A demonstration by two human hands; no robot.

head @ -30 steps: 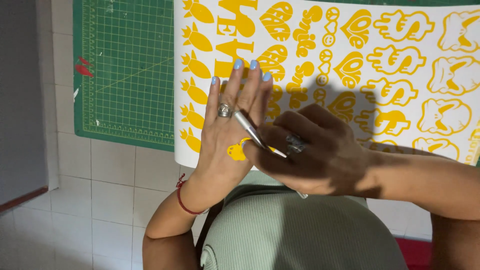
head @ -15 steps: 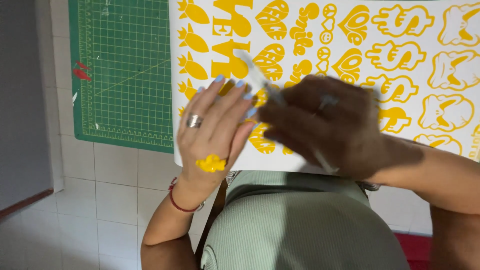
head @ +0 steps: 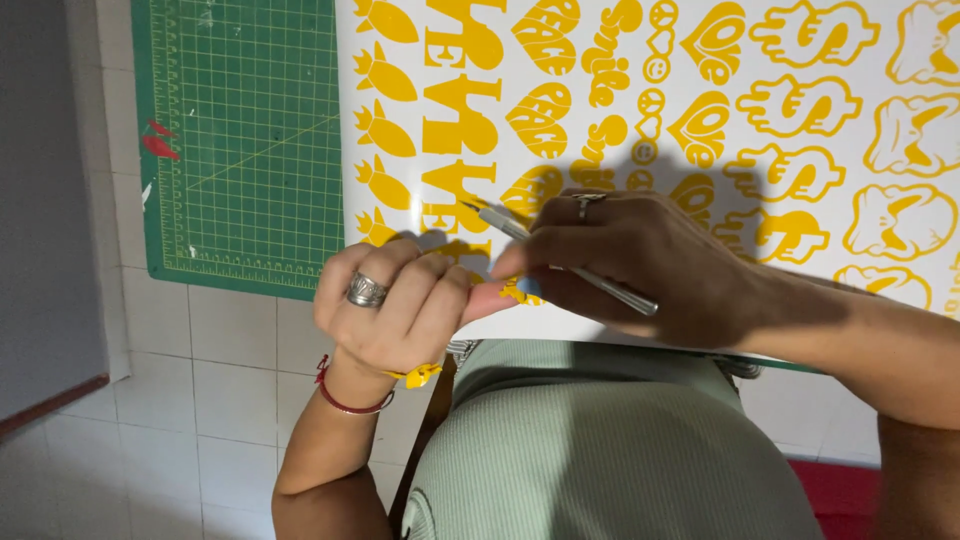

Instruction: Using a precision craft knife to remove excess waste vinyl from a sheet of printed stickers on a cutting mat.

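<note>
**Two hands meet over the yellow sticker sheet**

The right hand (head: 640, 255) has its fingers closed around a thin metal craft knife (head: 560, 262), whose tip points to the upper left. The left hand (head: 400, 305) is curled, fingers together, and its fingertips touch the right thumb. A small yellow scrap (head: 516, 291) sits between them, probably pinched. Both hands are above the lower edge of the white sticker sheet (head: 640, 110), beside the green cutting mat (head: 240, 140).

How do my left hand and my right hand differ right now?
The left hand is curled into a loose fist with no tool in it, while the right hand grips a thin metal craft knife. The left hand has a scrap of yellow vinyl stuck near its wrist and a red bracelet there; the right hand shows neither. Both wear a ring and meet over the white sticker sheet.
</note>
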